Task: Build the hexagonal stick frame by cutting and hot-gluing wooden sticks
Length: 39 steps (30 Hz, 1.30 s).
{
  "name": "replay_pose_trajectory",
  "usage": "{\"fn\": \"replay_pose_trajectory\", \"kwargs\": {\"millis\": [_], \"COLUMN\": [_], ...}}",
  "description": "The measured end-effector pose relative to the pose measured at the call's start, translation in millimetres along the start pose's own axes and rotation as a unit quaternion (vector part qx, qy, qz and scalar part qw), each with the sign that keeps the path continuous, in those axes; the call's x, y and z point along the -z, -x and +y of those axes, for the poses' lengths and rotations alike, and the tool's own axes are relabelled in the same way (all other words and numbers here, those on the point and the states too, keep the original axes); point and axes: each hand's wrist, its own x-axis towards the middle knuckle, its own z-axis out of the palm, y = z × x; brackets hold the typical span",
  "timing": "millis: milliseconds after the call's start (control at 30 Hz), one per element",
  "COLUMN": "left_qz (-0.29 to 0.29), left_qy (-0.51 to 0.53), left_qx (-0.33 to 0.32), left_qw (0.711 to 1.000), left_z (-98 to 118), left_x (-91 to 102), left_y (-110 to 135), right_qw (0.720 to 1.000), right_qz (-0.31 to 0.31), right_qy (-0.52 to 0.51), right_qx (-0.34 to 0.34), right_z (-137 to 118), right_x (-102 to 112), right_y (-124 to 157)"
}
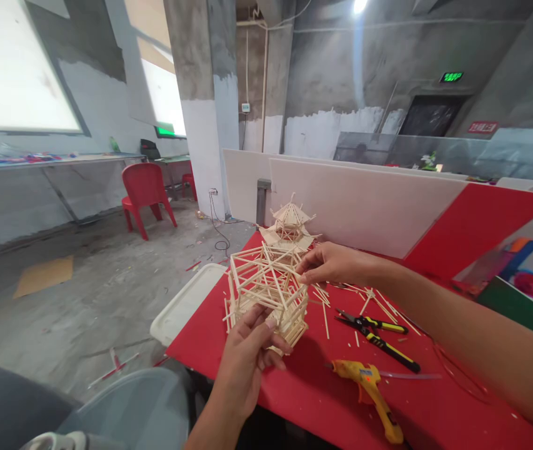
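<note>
A lattice frame of thin wooden sticks point(268, 275) is in front of me, tilted above the near edge of the red table point(294, 394). My left hand point(252, 350) grips it low at the front, fingers curled and partly hidden among the sticks. At its upper right corner, the thumb and forefinger of my right hand point(325, 262) are pinched on the frame. Just behind stands a pagoda model point(292, 228) of the same sticks, its lower part hidden by the frame. To the right lie black and yellow pliers point(372, 334) and a yellow hot glue gun point(367, 387).
Loose sticks point(383, 306) and small scraps lie around the pliers. Upright white boards point(355, 206) line the table's far side. A pale tray point(186, 300) sits at the left edge, a grey stool point(130, 412) below it. Farther off is a red chair point(144, 187).
</note>
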Motion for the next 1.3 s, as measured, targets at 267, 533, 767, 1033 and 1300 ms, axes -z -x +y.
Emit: {"fn": "replay_pose_trajectory", "kwargs": {"millis": [267, 533, 767, 1033, 1300], "left_qz": [0.024, 0.050, 0.065, 0.175, 0.167], "left_qy": [-0.128, -0.206, -0.201, -0.268, -0.293], "left_qx": [-0.027, -0.091, -0.115, -0.284, -0.257], "left_qw": [0.991, 0.973, 0.971, 0.904, 0.906], "left_z": [-21.6, -27.9, -29.7, -45.0, -46.3], "left_x": [-1.7, -4.1, 3.3, 5.6, 10.4], "left_y": [-12.1, -18.9, -19.4, -13.7, -11.8], "right_qw": [0.999, 0.998, 0.984, 0.966, 0.949], "right_qz": [0.009, -0.024, 0.112, 0.084, 0.070], "right_qy": [0.041, 0.014, -0.093, -0.234, -0.305], "right_qx": [0.026, 0.051, 0.102, 0.067, 0.031], "right_z": [8.2, 10.8, 31.5, 43.6, 51.8], "right_x": [14.6, 21.5, 28.3, 28.4, 19.6], "right_y": [2.0, 5.2, -23.5, -86.5, -88.0]}}
